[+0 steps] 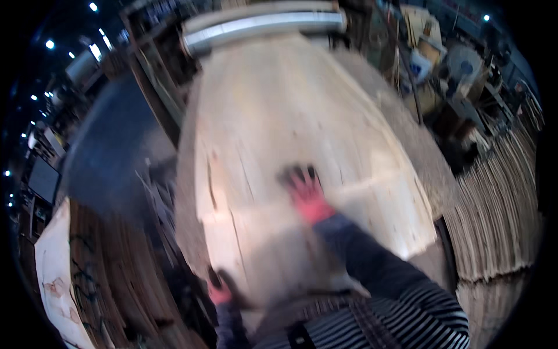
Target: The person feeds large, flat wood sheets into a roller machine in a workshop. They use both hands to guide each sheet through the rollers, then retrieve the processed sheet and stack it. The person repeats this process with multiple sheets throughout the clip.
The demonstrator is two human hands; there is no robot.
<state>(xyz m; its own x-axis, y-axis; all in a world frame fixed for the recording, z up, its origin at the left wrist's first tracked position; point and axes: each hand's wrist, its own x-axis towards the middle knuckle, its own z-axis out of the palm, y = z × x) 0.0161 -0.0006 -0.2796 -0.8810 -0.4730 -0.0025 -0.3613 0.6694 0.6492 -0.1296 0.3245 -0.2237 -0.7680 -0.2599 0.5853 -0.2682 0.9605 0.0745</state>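
Right hand: the right hand (310, 196), red with dark fingertips, is spread wide and palm-down across the seam, probably to keep both layers flat there.
Left hand: the left hand (218, 289) is at the near left edge of the wood; blur hides whether its fingers pinch or merely rest, though the spot would suit steadying that side.
Veneer: a long, pale, thin wood sheet (285, 110) and a shorter pale wood sheet (372, 218) nearer the body lie along the middle of the brown counter (427, 154), its left and right edges bare.
Seam: it crosses both sheets; which one overlaps, I cannot tell.
Cylinder: a long silvery cylinder (264, 29) spans the counter's far edge, square to the veneer, perhaps to guide it.
Stack: layered tan sheets (494, 203) stand beyond the counter's right edge, seemingly within reach.
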